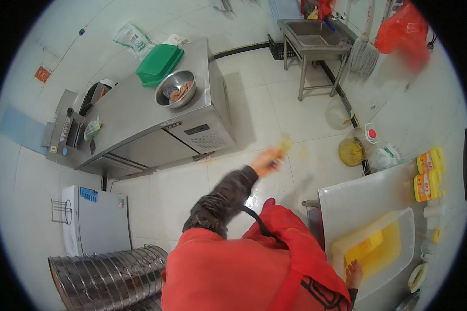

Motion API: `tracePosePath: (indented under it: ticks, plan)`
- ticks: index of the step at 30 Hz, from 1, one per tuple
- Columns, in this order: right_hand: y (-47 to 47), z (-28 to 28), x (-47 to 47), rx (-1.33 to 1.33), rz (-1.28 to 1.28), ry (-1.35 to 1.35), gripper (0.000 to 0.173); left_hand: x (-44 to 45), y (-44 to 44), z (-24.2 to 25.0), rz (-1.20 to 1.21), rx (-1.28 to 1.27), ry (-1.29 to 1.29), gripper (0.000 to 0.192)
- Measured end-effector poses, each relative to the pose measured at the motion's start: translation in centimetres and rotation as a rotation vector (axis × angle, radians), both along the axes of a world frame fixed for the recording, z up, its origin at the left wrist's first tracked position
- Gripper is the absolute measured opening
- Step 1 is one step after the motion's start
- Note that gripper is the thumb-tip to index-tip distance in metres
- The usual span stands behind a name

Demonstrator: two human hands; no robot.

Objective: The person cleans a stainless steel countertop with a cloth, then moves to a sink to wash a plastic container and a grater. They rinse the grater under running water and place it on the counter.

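Observation:
My left hand (267, 162) reaches out over the tiled floor, blurred by motion. A small yellowish object (284, 144) sticks out of its closed fingers; the blur hides what kind of thing it is. To my right, my right hand (354, 272) is at the near side of a translucent plastic tub (406, 237). Its fingers point in over the tub's edge, and whether they grip it is unclear. Yellow liquid (391, 245) lies in the tub, with a brighter yellow block-like shape (364, 248) along its left side.
The tub stands on a steel table (358, 194) with two yellow jugs (426, 186). Ahead are a steel counter (140, 109) with a metal bowl (175, 103) and green lidded box (159, 64), and a sink (311, 35). Ringed metal cylinders (109, 276) and a white freezer (103, 221) are left.

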State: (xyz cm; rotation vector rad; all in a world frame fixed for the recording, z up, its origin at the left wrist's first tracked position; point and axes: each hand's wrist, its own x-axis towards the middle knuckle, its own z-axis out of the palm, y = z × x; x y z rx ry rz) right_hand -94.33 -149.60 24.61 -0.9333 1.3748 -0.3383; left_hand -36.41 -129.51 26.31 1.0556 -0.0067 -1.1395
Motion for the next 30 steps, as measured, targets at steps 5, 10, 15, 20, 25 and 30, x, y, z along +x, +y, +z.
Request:
tracePosePath:
  ticks: [5, 10, 15, 20, 25, 30]
  plan:
    - [-0.1, -0.3, -0.7, -0.015, -0.088, 0.124, 0.027, 22.6, 10.8, -1.2, 0.765, -0.008, 0.004, 0.029]
    - [-2.0, -3.9, -4.9, -0.062, 0.018, 0.079, 0.01, 33.0, 14.6, -2.4, 0.835, 0.935, -0.26, 0.074]
    - [-1.8, -7.1, -4.3, -0.12, 0.036, -0.056, 0.009, 32.3, 12.7, -6.4, 0.555, 0.528, -0.365, 0.054]
    - [-3.5, -4.9, 0.2, -0.122, -0.09, 0.57, 0.038, 24.4, 9.2, -7.5, 0.426, 0.414, -0.404, 0.046]
    - [-5.4, -4.7, 3.8, -0.093, 0.12, 0.524, 0.035, 11.7, -0.4, -4.7, 0.1, 0.157, -0.358, 0.038]
    - [-6.0, -8.6, 4.0, -0.039, 0.051, 0.409, 0.026, -6.1, -9.3, 0.4, -0.272, 0.084, -0.529, 0.032]
